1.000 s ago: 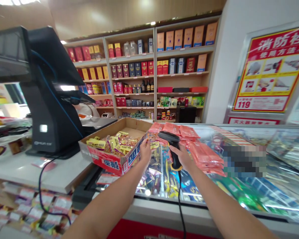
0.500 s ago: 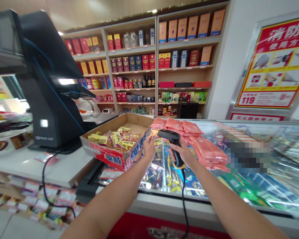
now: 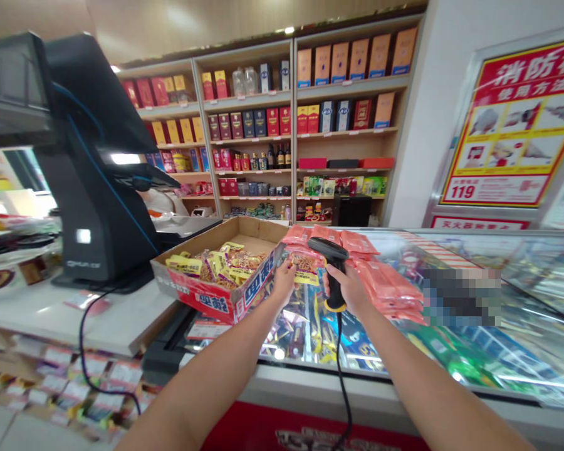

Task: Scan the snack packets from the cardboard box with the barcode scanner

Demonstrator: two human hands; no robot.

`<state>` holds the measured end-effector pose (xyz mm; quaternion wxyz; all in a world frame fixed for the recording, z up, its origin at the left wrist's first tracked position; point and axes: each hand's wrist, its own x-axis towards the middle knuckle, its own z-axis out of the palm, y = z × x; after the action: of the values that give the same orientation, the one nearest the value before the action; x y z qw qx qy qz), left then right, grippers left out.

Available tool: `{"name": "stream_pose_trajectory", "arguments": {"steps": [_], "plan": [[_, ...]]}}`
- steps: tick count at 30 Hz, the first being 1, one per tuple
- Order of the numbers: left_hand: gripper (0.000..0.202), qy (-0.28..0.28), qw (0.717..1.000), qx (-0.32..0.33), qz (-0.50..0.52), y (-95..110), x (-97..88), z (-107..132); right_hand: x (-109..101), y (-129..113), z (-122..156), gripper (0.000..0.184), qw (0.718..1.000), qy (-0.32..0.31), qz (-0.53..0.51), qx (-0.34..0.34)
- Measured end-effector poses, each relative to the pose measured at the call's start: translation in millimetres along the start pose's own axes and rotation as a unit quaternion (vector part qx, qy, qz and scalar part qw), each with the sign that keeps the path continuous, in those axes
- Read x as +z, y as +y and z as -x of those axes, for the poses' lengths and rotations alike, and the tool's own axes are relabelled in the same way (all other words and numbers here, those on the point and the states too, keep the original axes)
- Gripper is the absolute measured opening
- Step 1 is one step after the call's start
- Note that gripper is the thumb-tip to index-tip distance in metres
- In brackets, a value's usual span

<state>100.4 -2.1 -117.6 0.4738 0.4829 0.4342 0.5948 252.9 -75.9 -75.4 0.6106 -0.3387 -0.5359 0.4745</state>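
Observation:
My left hand [image 3: 284, 283] pinches a small yellow-edged snack packet [image 3: 303, 266] by its lower corner. The packet's clear front shows an orange-brown snack. My right hand [image 3: 346, 289] is wrapped around the grip of a black handheld barcode scanner [image 3: 335, 279] with a yellow band at its base. The scanner's head sits just right of the packet, and its black cord [image 3: 341, 369] hangs down past the counter edge. Beside my left hand stands an open cardboard box [image 3: 216, 294] with red print, filled with similar yellow packets [image 3: 216, 266].
Salmon-pink packets [image 3: 385, 282] lie piled on the glass display counter [image 3: 470, 369]. A black POS terminal [image 3: 94, 175] stands on the white counter [image 3: 42, 319] to the left. Wooden shelves [image 3: 263, 125] of boxed liquor stand behind, and a red-and-yellow fire-hydrant poster [image 3: 510, 122] hangs right.
My hands have spread slightly. The packet now shows more fully between them, and the scanner has shifted right and tilted more upright. The view has moved only a little.

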Motion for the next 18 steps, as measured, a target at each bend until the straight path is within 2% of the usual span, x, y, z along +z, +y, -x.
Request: {"name": "stream_pose_trajectory", "arguments": {"steps": [4,7,10,13,16,18], "plan": [[0.012,-0.090,0.993,-0.007,-0.075,1.7,3.1,2.8,-1.7,-1.3,-1.3,0.034,1.000,0.029,0.002,-0.010],[0.026,-0.062,0.973,0.075,-0.211,7.7,2.1,7.3,-2.5,-1.1,-1.7,0.034,1.000,0.027,0.005,-0.012],[0.035,-0.032,0.932,0.193,-0.306,20.2,-0.2,14.1,-3.7,-0.1,-2.0,0.033,1.000,0.016,0.007,-0.019],[0.023,-0.034,0.904,0.256,-0.340,47.8,-6.9,18.5,-5.6,1.5,-3.1,0.032,0.999,0.016,0.015,-0.031],[0.010,-0.004,0.886,0.210,-0.414,93.4,-24.5,11.3,-7.1,2.8,-4.3,0.034,0.999,0.020,0.016,-0.033],[0.008,-0.002,0.840,0.176,-0.512,126.2,-43.2,-2.6,-7.2,3.4,-4.8,0.035,0.999,0.023,0.008,-0.033]]}}
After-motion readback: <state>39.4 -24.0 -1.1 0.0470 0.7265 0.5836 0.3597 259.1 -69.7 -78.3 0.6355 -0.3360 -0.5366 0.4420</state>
